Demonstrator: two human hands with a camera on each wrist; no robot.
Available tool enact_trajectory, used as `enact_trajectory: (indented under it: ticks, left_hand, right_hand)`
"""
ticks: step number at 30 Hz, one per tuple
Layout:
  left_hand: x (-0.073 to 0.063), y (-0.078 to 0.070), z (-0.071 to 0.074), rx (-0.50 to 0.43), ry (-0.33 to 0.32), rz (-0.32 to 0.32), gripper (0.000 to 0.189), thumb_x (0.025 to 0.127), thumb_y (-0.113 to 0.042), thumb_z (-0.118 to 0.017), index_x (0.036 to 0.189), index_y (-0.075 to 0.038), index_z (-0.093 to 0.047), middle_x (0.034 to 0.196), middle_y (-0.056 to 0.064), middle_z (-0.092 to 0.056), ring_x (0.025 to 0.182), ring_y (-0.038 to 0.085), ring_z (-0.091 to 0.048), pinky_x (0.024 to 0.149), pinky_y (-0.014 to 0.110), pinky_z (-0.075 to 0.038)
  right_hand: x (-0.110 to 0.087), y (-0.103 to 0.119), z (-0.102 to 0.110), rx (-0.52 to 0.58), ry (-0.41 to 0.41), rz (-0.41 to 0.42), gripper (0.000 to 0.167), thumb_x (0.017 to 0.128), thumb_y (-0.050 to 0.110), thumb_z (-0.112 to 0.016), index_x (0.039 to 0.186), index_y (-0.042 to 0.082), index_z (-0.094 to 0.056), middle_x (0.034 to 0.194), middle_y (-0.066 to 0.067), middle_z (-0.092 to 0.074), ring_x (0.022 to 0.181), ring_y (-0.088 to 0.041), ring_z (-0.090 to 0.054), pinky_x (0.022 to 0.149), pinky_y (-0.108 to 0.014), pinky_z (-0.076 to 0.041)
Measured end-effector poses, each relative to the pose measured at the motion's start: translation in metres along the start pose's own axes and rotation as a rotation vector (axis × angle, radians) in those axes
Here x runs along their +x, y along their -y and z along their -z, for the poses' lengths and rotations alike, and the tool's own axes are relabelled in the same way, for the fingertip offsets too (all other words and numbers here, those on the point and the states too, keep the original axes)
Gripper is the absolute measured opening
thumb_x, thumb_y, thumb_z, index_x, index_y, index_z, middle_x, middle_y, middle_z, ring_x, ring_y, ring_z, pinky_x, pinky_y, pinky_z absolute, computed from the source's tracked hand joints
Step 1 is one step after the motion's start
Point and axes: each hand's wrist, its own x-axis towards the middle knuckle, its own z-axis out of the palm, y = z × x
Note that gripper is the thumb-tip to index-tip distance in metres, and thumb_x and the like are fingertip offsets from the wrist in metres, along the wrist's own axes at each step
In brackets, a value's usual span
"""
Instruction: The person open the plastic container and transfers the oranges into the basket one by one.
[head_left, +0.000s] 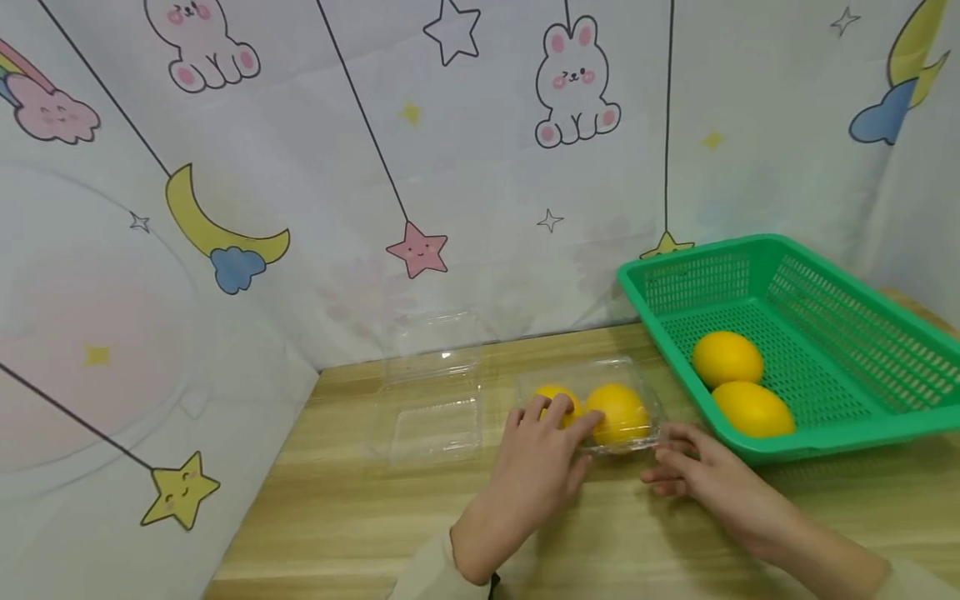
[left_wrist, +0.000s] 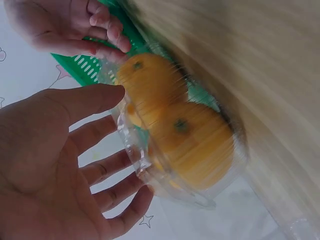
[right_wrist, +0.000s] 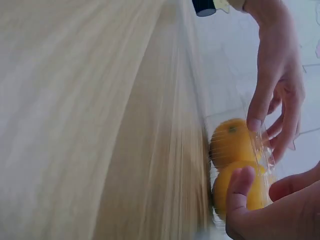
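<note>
A clear plastic clamshell box [head_left: 618, 367] with two oranges [head_left: 619, 414] inside stands on the table, its lid down over them. Over its top lies my left hand [head_left: 536, 450], thumb and fingers spread and touching the lid's near and upper edge. In the left wrist view the green stem ends of both oranges [left_wrist: 192, 145] show through the plastic. My right hand [head_left: 708, 475] is at the box's right front corner, fingers loosely bent, fingertips right at the rim. The right wrist view has its thumb in front of the nearer orange [right_wrist: 220, 192].
To the left another clear plastic box [head_left: 435, 429] stands with its lid raised. A green mesh basket [head_left: 817, 333] on the right holds two more oranges [head_left: 727, 360], its near-left corner close to my right hand. A patterned cloth [head_left: 480, 167] hangs behind the wooden table [head_left: 337, 500].
</note>
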Motion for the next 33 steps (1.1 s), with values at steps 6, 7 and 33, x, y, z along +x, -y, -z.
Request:
enact_trajectory:
  ticks: [6, 7, 33]
  left_hand:
    - [0.003, 0.0, 0.006, 0.061, 0.019, -0.017, 0.041, 0.098, -0.037, -0.076, 0.138, -0.035, -0.069, 0.123, -0.005, -0.062, 0.109, 0.018, -0.056, 0.089, 0.036, -0.048]
    - [0.003, 0.0, 0.007, 0.063, 0.026, -0.017, 0.04, 0.099, -0.037, -0.075, 0.138, -0.035, -0.069, 0.123, -0.004, -0.062, 0.109, 0.019, -0.056, 0.089, 0.036, -0.048]
    - [0.009, 0.0, 0.012, 0.062, 0.051, -0.051, 0.032, 0.101, -0.038, -0.072, 0.133, -0.032, -0.072, 0.118, -0.004, -0.064, 0.112, 0.021, -0.06, 0.092, 0.041, -0.051]
  right_hand:
    - [0.003, -0.003, 0.007, 0.08, -0.012, -0.055, 0.05, 0.116, 0.028, -0.041, 0.151, -0.005, -0.026, 0.144, -0.021, -0.044, 0.11, -0.012, -0.065, 0.089, -0.03, -0.057]
    - [0.003, -0.004, 0.008, 0.085, -0.011, -0.059, 0.051, 0.116, 0.029, -0.041, 0.151, -0.005, -0.027, 0.144, -0.021, -0.044, 0.11, -0.012, -0.065, 0.089, -0.03, -0.057]
    - [0.015, -0.018, 0.013, 0.322, 0.057, -0.022, 0.023, 0.116, 0.02, -0.04, 0.124, 0.002, -0.051, 0.122, -0.003, -0.057, 0.109, -0.01, -0.065, 0.098, -0.025, -0.055]
